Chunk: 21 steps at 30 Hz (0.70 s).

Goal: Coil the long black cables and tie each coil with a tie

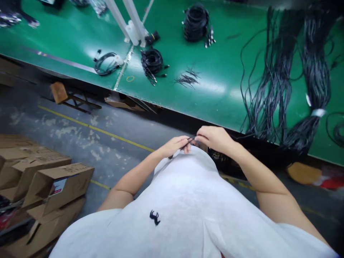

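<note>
Table (223, 96): a long green table top, the biggest thing here. Its near edge runs just past the two hands.

Hanging wires (282, 82): a big bunch of long black wires lies at the right end of the table and droops over the near edge.

Boxes (45, 190): brown cardboard boxes sit on the floor, far to the left and well apart from the hands.

Top coil (196, 23): a round roll of black wire near the far edge of the table.

Middle coil (152, 61): a smaller roll of black wire near the white post.

Short bits (187, 79): a little heap of thin black pieces in the middle of the table.

Left hand (175, 146): the fingers are pinched shut on one end of the thin black wire.

Right hand (213, 139): it pinches the other end, and the fingertips almost touch the left hand.

Thin black wire (187, 144): it sits between the two hands, in front of the white shirt and just short of the table's near edge.

How it handles: I think it is very light, bendy and soft, not easy to break. It is thin and smooth, so it may slip.

Where to hold: pinch it near the ends with the fingertips.
</note>
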Motion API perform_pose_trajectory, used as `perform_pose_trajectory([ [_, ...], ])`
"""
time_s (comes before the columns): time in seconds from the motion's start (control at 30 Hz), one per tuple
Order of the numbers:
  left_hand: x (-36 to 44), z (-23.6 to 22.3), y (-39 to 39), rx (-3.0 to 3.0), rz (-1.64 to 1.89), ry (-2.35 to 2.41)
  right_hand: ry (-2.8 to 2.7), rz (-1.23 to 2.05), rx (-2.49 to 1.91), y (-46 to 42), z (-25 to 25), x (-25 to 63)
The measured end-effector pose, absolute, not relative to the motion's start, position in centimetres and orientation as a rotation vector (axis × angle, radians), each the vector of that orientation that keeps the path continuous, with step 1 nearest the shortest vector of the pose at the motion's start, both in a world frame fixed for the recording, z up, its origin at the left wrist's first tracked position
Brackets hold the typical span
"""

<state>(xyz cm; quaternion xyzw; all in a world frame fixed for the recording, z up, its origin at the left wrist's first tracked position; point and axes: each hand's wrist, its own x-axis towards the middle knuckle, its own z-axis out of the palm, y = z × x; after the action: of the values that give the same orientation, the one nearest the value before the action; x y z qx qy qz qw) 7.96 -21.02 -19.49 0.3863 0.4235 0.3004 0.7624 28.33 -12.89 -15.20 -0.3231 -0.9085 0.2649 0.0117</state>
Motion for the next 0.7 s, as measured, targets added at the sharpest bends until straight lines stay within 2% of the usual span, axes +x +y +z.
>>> perform_pose_trajectory([
  [0.2, 6.2, -17.8, -19.8, 0.576, 0.532, 0.777, -2.655, 0.955, -0.964, -11.8, -15.6, 28.9],
  [0.37, 6.5, -16.8, -19.4, 0.388, 0.62, 0.823, -2.488, 1.082, -0.915, -10.4, -17.2, 28.7],
  [0.5, 5.9, -16.2, -18.8, 0.295, 0.748, 0.876, -2.293, 1.084, -1.024, -9.1, -19.7, 30.3],
  [0.7, 5.3, -16.3, -19.5, 0.262, 0.742, 0.894, -2.173, 1.064, -1.117, -8.1, -21.4, 31.3],
])
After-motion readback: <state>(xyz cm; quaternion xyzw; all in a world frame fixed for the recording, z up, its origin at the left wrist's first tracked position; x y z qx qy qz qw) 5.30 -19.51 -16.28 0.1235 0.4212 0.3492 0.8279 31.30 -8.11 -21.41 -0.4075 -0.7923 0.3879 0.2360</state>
